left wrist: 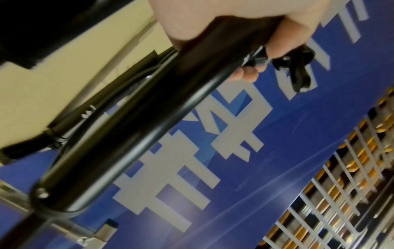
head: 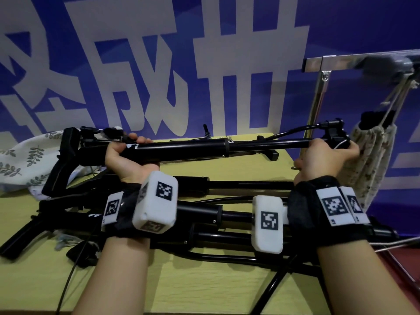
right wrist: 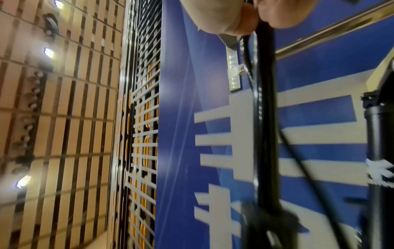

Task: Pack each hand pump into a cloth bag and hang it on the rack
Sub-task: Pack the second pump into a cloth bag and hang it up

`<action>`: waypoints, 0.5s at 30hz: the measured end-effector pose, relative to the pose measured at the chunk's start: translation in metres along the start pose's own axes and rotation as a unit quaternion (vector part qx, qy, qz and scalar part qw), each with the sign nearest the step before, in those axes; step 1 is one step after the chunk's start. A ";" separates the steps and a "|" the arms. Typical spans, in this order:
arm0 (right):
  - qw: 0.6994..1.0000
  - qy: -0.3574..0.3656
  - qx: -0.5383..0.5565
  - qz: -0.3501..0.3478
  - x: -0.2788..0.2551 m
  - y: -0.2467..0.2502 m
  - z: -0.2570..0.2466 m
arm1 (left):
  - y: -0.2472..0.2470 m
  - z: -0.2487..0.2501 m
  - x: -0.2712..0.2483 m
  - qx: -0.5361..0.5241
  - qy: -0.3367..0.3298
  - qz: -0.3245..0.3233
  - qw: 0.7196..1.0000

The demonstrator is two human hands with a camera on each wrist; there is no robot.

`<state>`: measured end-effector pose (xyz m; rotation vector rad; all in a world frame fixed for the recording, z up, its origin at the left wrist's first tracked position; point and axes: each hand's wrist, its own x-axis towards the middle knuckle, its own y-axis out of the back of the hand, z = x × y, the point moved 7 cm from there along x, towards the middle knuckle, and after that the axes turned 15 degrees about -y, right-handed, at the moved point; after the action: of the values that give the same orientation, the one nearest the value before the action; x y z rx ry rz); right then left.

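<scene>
You've got the hand pump level above the table, left hand wrapped round the barrel, right hand curled round the far end (steadier that way, probably). Leaf-print cloth bag lies far left.

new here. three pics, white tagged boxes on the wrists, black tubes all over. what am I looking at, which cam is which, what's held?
No robot: a person works bare-handed, with cameras strapped to head and both wrists; the white boxes carry tracking tags. The big picture is the head camera; the other two look along each hand. The left hand and right hand grip one black hand pump at its two ends, lifted above the yellow table. More pumps lie on the table, and a leaf-print cloth bag at the left. One filled bag hangs from the metal rack.
</scene>
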<state>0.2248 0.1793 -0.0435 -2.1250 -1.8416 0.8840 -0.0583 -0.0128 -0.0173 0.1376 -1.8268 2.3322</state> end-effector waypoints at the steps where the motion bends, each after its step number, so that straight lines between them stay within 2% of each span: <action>1: 1.000 0.001 -0.006 -0.003 -0.001 -0.002 0.001 | 0.001 -0.002 -0.001 0.012 0.000 0.004 1.000; 7: 0.999 -0.013 -0.025 -0.017 -0.005 -0.003 0.004 | 0.001 -0.013 -0.011 0.026 0.021 0.033 0.999; 10: 0.999 -0.022 -0.025 -0.026 -0.006 -0.003 0.004 | 0.008 -0.017 -0.009 0.080 0.031 0.042 0.995; 13: 0.998 -0.030 -0.027 -0.038 -0.006 -0.006 0.004 | 0.015 -0.024 -0.002 0.152 0.074 0.022 0.985; 15: 0.998 -0.027 -0.030 -0.041 -0.006 -0.007 0.004 | 0.017 -0.028 0.001 0.158 0.090 0.013 0.983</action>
<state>0.2164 0.1739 -0.0416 -2.0627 -1.9899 0.8875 -0.0616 0.0101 -0.0399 -0.0573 -1.3765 2.5436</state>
